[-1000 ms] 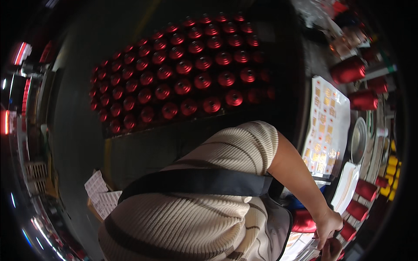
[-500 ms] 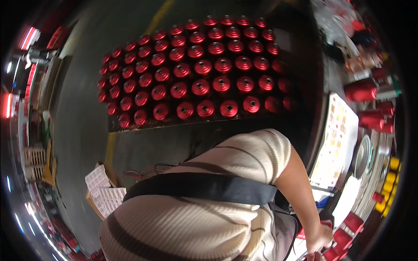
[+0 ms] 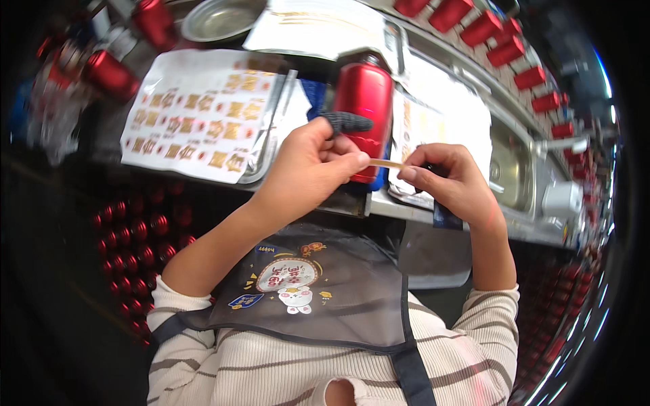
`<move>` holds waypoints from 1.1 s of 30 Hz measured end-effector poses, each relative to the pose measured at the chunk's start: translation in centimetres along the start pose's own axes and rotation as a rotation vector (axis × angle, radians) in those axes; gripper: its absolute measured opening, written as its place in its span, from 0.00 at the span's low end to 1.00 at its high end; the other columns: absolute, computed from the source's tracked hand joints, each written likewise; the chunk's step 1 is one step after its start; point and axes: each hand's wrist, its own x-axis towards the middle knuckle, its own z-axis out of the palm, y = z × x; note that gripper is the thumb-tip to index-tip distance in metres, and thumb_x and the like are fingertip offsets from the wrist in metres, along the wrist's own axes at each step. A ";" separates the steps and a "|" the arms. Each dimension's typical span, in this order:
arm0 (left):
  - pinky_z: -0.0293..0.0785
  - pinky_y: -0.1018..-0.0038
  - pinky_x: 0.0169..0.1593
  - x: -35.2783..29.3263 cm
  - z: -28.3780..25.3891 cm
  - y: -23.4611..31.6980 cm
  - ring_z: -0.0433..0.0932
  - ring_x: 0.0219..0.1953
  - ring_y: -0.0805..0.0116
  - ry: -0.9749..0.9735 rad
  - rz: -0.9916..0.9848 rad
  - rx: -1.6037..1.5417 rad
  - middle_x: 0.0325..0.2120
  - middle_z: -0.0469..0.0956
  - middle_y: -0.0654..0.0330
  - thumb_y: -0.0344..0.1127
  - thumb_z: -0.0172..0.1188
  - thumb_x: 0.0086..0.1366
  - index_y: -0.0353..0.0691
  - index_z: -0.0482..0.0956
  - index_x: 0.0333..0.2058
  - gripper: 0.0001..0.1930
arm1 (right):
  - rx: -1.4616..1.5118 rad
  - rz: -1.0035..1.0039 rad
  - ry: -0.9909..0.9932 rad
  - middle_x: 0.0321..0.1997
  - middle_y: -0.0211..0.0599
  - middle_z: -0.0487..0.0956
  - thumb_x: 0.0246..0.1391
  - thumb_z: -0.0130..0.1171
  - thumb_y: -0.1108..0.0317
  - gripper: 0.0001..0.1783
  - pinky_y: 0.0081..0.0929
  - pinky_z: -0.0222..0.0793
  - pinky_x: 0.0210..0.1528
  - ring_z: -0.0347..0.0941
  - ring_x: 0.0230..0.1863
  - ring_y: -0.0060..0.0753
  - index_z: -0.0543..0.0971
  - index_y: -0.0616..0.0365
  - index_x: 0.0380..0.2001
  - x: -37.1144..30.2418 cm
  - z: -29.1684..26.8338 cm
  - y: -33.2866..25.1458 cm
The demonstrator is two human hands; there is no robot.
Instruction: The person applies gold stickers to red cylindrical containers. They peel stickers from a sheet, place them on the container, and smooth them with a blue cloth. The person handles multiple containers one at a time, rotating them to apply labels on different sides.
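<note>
Between my hands a narrow gold-tan strip (image 3: 387,163) is stretched, each end pinched by fingertips. My left hand (image 3: 313,159) is closed on its left end and wears a dark grey cover on one finger. My right hand (image 3: 450,179) is closed on the other end, with something dark at its fingers. Just behind the strip is a shiny red metal bottle (image 3: 363,91), its dark neck pointing away from me. The left fingers partly cover its near part; whether they touch it I cannot tell. Blue material (image 3: 380,177) shows beside the bottle.
A sheet of gold and red stickers (image 3: 196,115) lies left on a metal tray (image 3: 271,128). White sheets (image 3: 318,27) lie behind. A round metal bowl (image 3: 220,20) is far left, a sink (image 3: 509,166) right. Red bottles (image 3: 112,74) stand around; many fill the floor at left.
I have turned from the floor of red bottles to the bench. My hands, earlier at the lower right edge, are now in front of me holding the strip by the red bottle.
</note>
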 end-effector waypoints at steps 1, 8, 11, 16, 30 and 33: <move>0.74 0.86 0.35 -0.2 0.5 0.5 0.76 0.30 0.85 -0.008 -0.036 -0.015 0.31 0.79 0.67 0.25 0.64 0.64 0.32 0.76 0.48 0.14 | 0.058 0.065 0.004 0.24 0.20 0.75 0.58 0.66 0.66 0.11 0.15 0.58 0.29 0.64 0.28 0.10 0.82 0.65 0.30 -0.5 0.1 0.0; 0.70 0.85 0.34 -3.1 0.7 -1.2 0.73 0.30 0.85 0.034 0.071 0.155 0.31 0.79 0.66 0.23 0.65 0.63 0.32 0.75 0.54 0.20 | -0.006 -0.190 0.217 0.23 0.25 0.73 0.50 0.70 0.72 0.05 0.19 0.51 0.25 0.60 0.23 0.14 0.84 0.62 0.28 -2.8 2.9 2.6; 0.69 0.84 0.35 -3.8 -0.5 -3.3 0.72 0.30 0.85 0.111 0.140 0.250 0.30 0.79 0.67 0.22 0.65 0.63 0.33 0.76 0.54 0.20 | 0.045 -0.085 0.302 0.24 0.23 0.72 0.50 0.71 0.70 0.06 0.16 0.53 0.27 0.62 0.24 0.12 0.84 0.61 0.27 -1.9 5.4 4.7; 0.68 0.85 0.35 -3.6 -1.0 -4.7 0.71 0.30 0.84 0.160 0.165 0.215 0.30 0.78 0.67 0.21 0.64 0.63 0.32 0.75 0.54 0.20 | 0.279 -0.027 0.397 0.25 0.23 0.76 0.53 0.69 0.71 0.06 0.13 0.56 0.33 0.63 0.25 0.08 0.82 0.61 0.27 -1.1 8.1 6.9; 0.68 0.84 0.34 -1.6 -2.4 -6.2 0.70 0.28 0.84 0.237 0.239 0.364 0.32 0.79 0.66 0.22 0.64 0.61 0.33 0.77 0.51 0.18 | 0.216 -0.051 0.549 0.22 0.17 0.70 0.56 0.66 0.73 0.06 0.09 0.51 0.29 0.60 0.22 0.05 0.80 0.62 0.28 -0.7 9.0 6.3; 0.70 0.75 0.52 -1.1 -3.4 -7.2 0.75 0.44 0.74 0.269 0.298 0.399 0.43 0.79 0.59 0.27 0.64 0.63 0.34 0.76 0.54 0.20 | 0.271 -0.065 0.548 0.25 0.19 0.71 0.56 0.66 0.73 0.06 0.09 0.51 0.26 0.61 0.22 0.06 0.80 0.62 0.28 -0.7 9.2 6.4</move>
